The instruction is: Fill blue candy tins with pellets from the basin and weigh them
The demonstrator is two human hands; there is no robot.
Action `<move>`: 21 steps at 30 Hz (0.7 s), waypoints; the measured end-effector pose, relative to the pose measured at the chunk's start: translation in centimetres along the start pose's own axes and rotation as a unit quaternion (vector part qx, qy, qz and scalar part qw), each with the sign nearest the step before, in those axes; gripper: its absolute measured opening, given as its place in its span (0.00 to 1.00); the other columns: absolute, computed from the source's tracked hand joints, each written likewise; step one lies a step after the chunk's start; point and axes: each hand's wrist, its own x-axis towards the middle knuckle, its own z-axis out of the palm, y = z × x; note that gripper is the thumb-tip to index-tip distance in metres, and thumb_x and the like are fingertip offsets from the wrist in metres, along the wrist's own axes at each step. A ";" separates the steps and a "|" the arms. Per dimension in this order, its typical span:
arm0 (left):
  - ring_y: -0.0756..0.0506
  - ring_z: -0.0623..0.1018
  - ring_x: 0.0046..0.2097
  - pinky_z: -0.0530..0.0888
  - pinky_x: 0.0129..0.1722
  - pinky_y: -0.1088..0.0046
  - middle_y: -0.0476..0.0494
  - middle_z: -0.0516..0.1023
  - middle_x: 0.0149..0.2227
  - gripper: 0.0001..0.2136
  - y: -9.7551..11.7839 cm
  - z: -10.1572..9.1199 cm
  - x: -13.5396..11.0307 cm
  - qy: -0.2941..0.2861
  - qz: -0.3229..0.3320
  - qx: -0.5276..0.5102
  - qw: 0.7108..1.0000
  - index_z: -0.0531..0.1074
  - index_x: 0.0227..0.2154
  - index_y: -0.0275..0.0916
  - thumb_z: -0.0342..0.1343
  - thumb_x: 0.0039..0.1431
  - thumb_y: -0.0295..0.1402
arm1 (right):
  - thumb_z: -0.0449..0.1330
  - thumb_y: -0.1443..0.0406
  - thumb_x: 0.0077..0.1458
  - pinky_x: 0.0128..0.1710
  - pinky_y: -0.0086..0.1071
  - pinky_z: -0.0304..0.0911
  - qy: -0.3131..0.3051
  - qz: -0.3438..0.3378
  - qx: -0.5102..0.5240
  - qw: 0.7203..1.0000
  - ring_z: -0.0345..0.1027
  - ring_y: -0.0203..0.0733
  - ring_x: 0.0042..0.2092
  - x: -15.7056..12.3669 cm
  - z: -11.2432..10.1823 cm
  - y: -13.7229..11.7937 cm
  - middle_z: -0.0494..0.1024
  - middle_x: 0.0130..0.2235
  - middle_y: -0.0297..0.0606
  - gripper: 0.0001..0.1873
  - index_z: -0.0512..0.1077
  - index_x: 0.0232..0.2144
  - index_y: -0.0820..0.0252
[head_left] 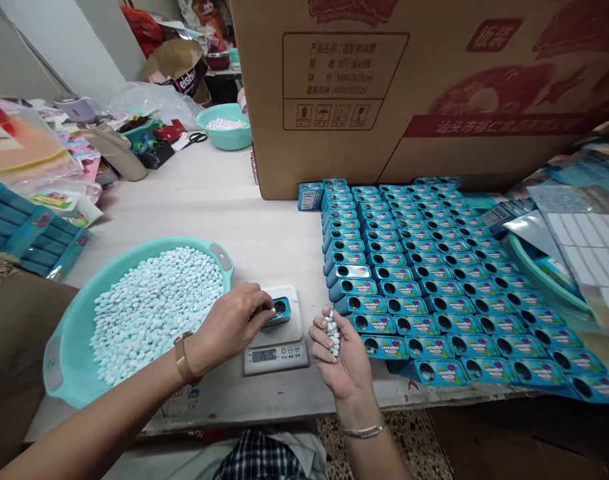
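Note:
A small blue tin [280, 311] with a dark opening rests on a white digital scale [277, 357]. My left hand [234, 323] reaches over the scale, its fingers pinched around a pale candy [273, 311] at the tin's opening. In my right hand [344, 357], to the right of the scale, the fingers curl around several small pale blue candies [333, 335]. A large turquoise basin [67, 333] with grey handles holds a heap of the same candies [154, 307] on the left, partly behind my left forearm.
Rows of blue tins [397, 288] cover the right of the table. Behind them stands a big cardboard box [344, 150]. Farther back are a bowl of pale candies [227, 135], scissors [194, 140] and a beige bottle [117, 150]. Blue packs [34, 227] lie at left.

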 end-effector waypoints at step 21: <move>0.46 0.75 0.30 0.65 0.27 0.73 0.47 0.80 0.28 0.04 -1.1 4.5 15.7 -0.332 0.158 0.089 0.926 0.78 0.26 0.40 0.61 0.45 0.28 | 0.60 0.68 0.54 0.12 0.16 0.41 0.047 0.025 0.026 0.998 0.51 0.24 0.19 1.4 -2.0 0.1 0.65 0.26 0.29 0.04 0.66 0.32 0.60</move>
